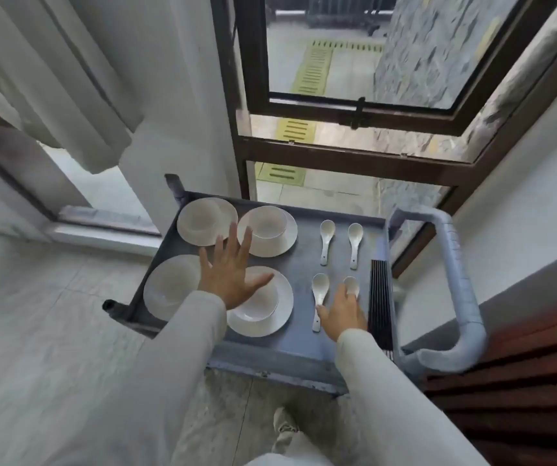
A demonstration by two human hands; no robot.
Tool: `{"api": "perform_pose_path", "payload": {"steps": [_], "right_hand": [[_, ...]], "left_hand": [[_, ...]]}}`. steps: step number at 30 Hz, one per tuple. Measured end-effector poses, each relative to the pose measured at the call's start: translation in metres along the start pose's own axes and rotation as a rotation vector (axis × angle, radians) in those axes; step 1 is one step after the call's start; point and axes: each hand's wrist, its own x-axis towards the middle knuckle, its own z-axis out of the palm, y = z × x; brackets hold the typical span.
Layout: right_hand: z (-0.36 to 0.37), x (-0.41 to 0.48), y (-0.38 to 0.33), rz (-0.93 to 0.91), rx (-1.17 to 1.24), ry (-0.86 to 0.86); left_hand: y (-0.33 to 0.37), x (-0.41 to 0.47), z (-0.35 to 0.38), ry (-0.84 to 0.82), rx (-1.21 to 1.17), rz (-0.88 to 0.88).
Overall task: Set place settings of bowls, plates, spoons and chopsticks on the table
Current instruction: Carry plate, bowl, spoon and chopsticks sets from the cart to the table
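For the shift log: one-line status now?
left hand: open above bowls | right hand: on near-right spoon | chopsticks: untouched on cart

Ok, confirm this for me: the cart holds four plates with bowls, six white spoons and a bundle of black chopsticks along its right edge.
Wrong on the spoon count. The head view shows four white spoons, not six, laid in two rows of two; the right hand partly covers the near right one. The rest stands: the cart holds four plates with bowls, and the black chopsticks lie along its right edge.
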Motion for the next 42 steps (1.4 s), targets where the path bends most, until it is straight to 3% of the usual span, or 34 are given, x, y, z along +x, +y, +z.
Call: {"api": "perform_pose_path", "payload": {"steps": [4,10,13,18,25,28,34,42], "right_hand": [[0.018,0.013,0.011,0.117,0.085,-0.077],[0.037,0.021,0.010,0.165,0.180,-0.084],[0.048,0.022,0.007,0.184,0.198,-0.060],[0.054,0.022,0.009,0.254,0.271,0.015],[0.038,-0.015,-0.013,0.244,0.819,0.035],[0.036,-0.044,-0.030,0.189,0.939,-0.018],[0.052,-0.065,-0.065,0.168,0.890,-0.119],[0.075,-0.052,-0.090,0.196,0.726,-0.040]], "left_hand": [[0.003,-0.009,0.036,-0.147,-0.235,-0.139],[-0.007,-0.018,0.069,-0.249,-0.348,-0.158],[-0.013,-0.025,0.080,-0.265,-0.481,-0.153],[-0.024,-0.025,0.089,-0.214,-0.509,-0.114],[-0.042,-0.024,0.083,-0.187,-0.665,-0.057],[-0.050,-0.020,0.079,-0.216,-0.633,-0.031],[-0.058,-0.007,0.086,-0.239,-0.522,0.031],[-0.070,-0.002,0.087,-0.297,-0.510,0.156]]}}
